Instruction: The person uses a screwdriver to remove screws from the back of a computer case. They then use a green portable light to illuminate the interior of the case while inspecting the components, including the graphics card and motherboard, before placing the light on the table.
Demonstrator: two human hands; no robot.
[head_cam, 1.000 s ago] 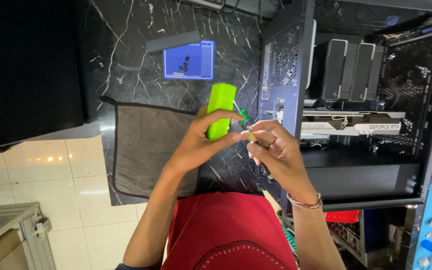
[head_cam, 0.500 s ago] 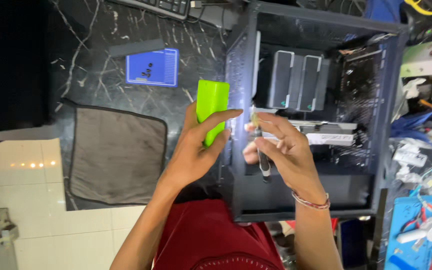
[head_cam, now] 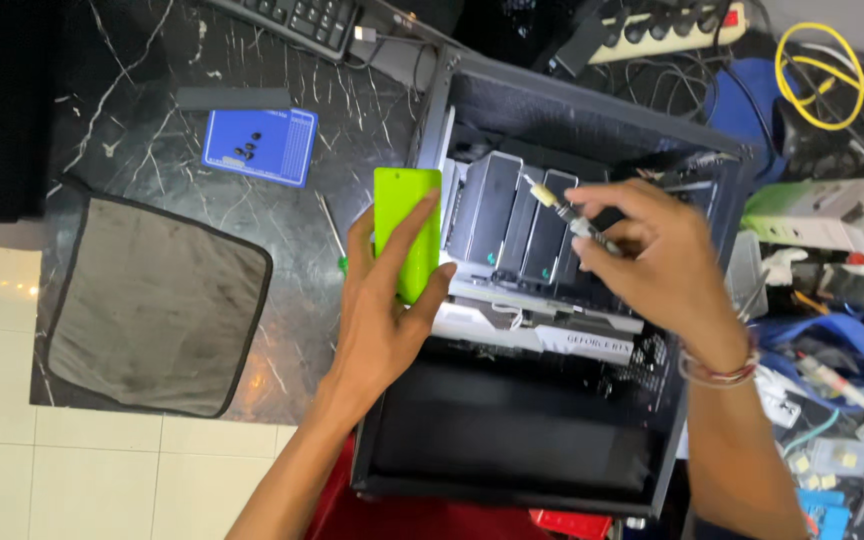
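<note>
two hands over the open computer case [head_cam: 697, 160] from where i'm watching. my left hand [head_cam: 384, 300] is wrapped around a bright green flat rectangular block [head_cam: 405, 225], thumb on its right edge, fingers spread up its face, so that grip is closed firmly on it; the block stands roughly upright just at the case's left wall. my right hand [head_cam: 657, 265] is pinched shut on a slim screwdriver [head_cam: 564, 210], pale tip pointing up-left, held over the grey cooler fins [head_cam: 512, 225] inside the case. a beaded bracelet [head_cam: 720, 368] sits on that wrist. below the cooler, the white graphics card [head_cam: 552, 335] lies across the case, and my left thumb is close to its left end.

on the black marble table [head_cam: 152, 150] to the left, a blue rectangular mat [head_cam: 282, 150] carries a few small dark screws [head_cam: 245, 146]. a grey cloth with dark edging [head_cam: 152, 305] lies flat lower left. a second screwdriver [head_cam: 331, 230] lies on the marble just beside my left hand. a keyboard [head_cam: 297, 20] shows at the top edge, a power strip [head_cam: 667, 25] top right, a yellow cable [head_cam: 832, 75] coiled near it
</note>
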